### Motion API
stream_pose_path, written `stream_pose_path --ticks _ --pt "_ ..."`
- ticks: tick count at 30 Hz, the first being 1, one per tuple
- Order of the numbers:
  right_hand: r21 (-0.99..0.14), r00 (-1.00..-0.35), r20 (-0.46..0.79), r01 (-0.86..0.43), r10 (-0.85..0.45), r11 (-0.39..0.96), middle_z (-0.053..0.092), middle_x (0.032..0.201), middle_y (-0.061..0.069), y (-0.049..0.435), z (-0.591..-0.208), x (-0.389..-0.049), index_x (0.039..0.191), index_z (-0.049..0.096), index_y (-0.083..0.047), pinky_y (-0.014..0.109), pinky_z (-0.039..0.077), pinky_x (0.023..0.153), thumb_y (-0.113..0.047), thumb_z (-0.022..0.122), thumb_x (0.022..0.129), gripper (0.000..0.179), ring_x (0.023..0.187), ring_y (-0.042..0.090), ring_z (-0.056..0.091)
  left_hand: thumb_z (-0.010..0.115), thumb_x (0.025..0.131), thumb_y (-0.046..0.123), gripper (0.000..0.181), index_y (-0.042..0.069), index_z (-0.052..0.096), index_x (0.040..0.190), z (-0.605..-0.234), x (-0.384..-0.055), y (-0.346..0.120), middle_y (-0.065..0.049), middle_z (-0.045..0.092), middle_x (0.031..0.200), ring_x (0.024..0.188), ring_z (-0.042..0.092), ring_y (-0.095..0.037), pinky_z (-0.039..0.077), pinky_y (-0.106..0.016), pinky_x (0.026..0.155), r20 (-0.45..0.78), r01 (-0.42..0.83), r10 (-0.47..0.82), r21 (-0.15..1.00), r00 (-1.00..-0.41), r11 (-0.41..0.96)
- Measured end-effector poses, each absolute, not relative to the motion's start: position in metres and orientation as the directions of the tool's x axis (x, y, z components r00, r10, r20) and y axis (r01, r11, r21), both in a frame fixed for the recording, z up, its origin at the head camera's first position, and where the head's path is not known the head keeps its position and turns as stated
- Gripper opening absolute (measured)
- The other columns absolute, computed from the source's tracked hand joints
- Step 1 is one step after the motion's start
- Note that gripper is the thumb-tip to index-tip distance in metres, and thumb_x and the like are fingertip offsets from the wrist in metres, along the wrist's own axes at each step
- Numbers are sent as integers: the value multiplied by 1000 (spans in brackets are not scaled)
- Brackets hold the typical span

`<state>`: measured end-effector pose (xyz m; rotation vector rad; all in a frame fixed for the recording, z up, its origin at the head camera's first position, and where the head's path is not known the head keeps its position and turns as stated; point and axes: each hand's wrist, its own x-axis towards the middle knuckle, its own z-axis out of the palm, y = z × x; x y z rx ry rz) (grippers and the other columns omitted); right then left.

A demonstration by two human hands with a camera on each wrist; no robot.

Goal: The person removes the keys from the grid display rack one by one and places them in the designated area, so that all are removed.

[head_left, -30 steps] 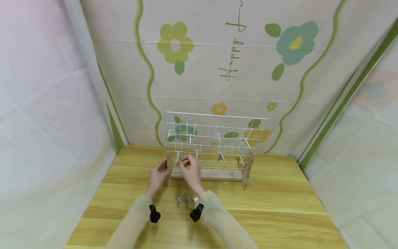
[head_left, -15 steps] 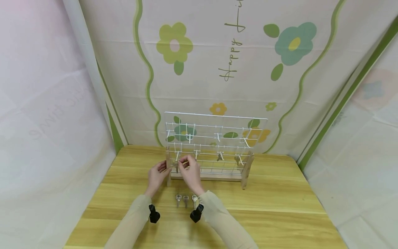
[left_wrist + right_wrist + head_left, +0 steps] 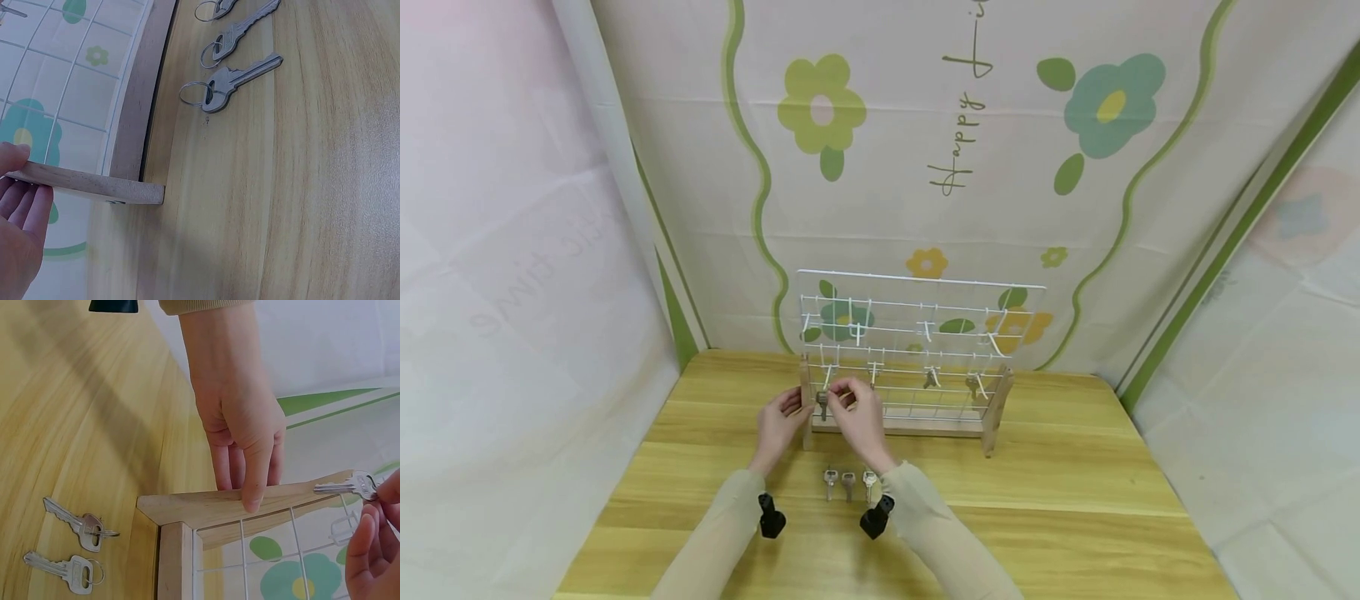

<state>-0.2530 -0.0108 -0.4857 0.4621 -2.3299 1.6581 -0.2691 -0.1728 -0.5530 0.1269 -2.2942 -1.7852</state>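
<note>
My right hand (image 3: pixel 861 421) pinches the ring of a silver key (image 3: pixel 350 485) between thumb and fingers, close to the lower left hook of a white wire rack (image 3: pixel 925 279). The key (image 3: pixel 822 404) hangs with its blade down in the head view. My left hand (image 3: pixel 240 437) grips the wooden side post (image 3: pixel 94 184) of the rack, thumb on the inner face and fingers on the outer. Two keys hang on lower hooks at the right, one key (image 3: pixel 931 377) near the middle and another key (image 3: pixel 973 385) by the right post.
Three keys with rings lie in a row on the wooden table (image 3: pixel 1075 500) in front of the rack, among them a left key (image 3: pixel 831 482). The upper row of hooks (image 3: pixel 928 330) juts forward. Printed cloth (image 3: pixel 880 208) stands behind the rack.
The right hand has shifted slightly left and down, bringing the pinched key into clearer view beside the hook. The left hand stays on the post.
</note>
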Motion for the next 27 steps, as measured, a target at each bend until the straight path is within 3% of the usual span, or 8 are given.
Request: stream_pose_path --ticks 13,27 --pt "-861 -910 392 -415 -136 293 74 88 12 2 -483 -236 93 72 -2 13 53 58 -7 68 90 7 67 6 60 71 88 -2 49 -9 56 134 -553 -269 -174 -32 61 130 121 62 -43 56 -44 102 130 80 -199 967 -971 242" --pt "-875 -941 316 -338 -121 346 75 84 13 44 -523 -227 89 74 -3 13 52 59 -8 70 89 6 65 -1 57 70 89 0 50 -9 54 135 -554 -269 -175 -32 59 134 124 60 -43 54 -43 105 112 68 -189 973 -976 222"
